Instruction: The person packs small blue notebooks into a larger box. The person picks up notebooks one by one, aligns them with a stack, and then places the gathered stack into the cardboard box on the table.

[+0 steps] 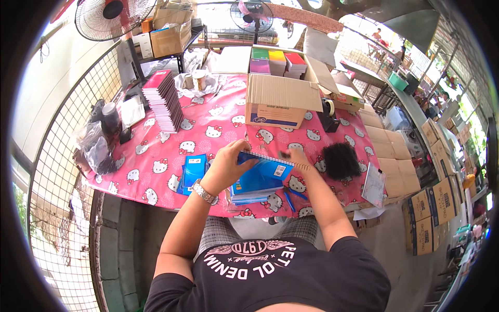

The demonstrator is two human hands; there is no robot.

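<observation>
My left hand point(231, 165) is closed on the upper left edge of a blue spiral notebook point(269, 167), tilted above the table. A coil point(303, 167) sticks out past the notebook's right end, beside my right hand point(297, 157). The fingers of that hand are bent around a small dark thing point(284, 155), too unclear to name. Under the held notebook lies a stack of blue notebooks point(251, 193). More blue notebooks point(194, 172) lie left of my left wrist. Two blue pen-like sticks point(289, 201) rest near the table's front edge.
On the pink patterned tablecloth point(210, 127) stand a tall stack of red notebooks point(162, 102), an open cardboard box point(278, 96) with coloured notebooks, a tape dispenser point(328, 115) and a black wiry heap point(340, 161). Plastic bags point(97, 149) sit at left; cartons point(427, 221) stand right.
</observation>
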